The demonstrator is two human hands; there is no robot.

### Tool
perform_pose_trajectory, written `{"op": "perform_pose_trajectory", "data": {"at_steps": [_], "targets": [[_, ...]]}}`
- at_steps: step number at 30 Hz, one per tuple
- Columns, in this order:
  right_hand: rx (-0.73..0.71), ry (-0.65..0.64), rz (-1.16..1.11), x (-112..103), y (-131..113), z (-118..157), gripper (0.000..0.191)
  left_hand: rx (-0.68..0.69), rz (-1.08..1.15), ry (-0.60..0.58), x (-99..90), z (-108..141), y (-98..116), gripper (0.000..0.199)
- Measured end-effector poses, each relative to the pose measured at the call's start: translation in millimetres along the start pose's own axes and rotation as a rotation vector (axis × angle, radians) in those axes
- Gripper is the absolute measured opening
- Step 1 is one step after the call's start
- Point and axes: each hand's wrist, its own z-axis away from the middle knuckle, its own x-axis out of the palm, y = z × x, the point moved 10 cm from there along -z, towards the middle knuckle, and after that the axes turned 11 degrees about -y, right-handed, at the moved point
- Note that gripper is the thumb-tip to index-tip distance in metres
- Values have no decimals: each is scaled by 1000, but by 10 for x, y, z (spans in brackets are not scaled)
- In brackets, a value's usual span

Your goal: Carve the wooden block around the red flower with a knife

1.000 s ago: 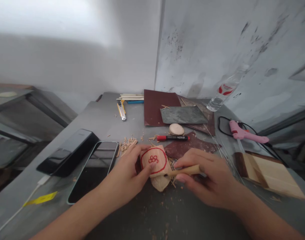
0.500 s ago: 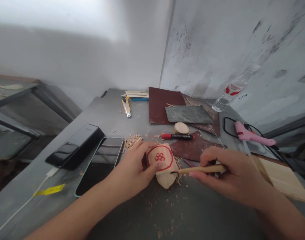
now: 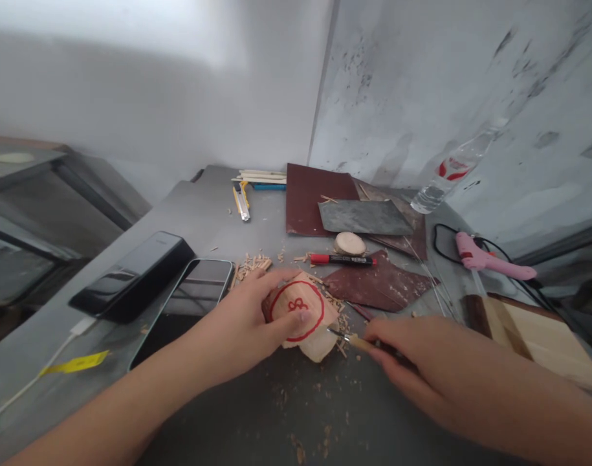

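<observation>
A pale wood block [image 3: 316, 309] bears a red drawn ring with a small red flower shape inside. My left hand [image 3: 257, 320] grips its left side, the thumb pressed on the marked face. In my right hand [image 3: 412, 362] is a carving tool [image 3: 356, 341] with a wooden handle, its metal tip close to the block's lower right edge. Whether the tip touches the wood cannot be told. Wood shavings [image 3: 251, 266] lie around the block on the grey table [image 3: 257, 414].
Behind the block are a red marker [image 3: 343, 259], a round wood slice [image 3: 350, 244] and brown sheets [image 3: 319, 197]. A phone [image 3: 184, 304] and black box [image 3: 133, 277] stand left. Rightward are a pink glue gun [image 3: 490, 259], a bottle [image 3: 453, 169] and a board [image 3: 543, 336].
The block has turned and shifted slightly left with my left hand. My right hand has rolled over, with more of its back showing, and the tool now points up and left.
</observation>
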Motion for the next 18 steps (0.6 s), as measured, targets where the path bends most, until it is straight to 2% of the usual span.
{"op": "perform_pose_trajectory", "data": {"at_steps": [5, 7, 11, 18], "targets": [[-70, -10, -58, -3, -70, -28, 22, 42, 217, -94, 124, -29, 4, 49], [-113, 25, -87, -30, -75, -43, 19, 50, 267, -120, 162, -30, 20, 45], [-228, 150, -134, -109, -94, -61, 15, 22, 308, -114, 176, -24, 0, 39], [-277, 212, -68, -147, -135, -31, 19, 29, 419, -94, 198, -19, -9, 32]]}}
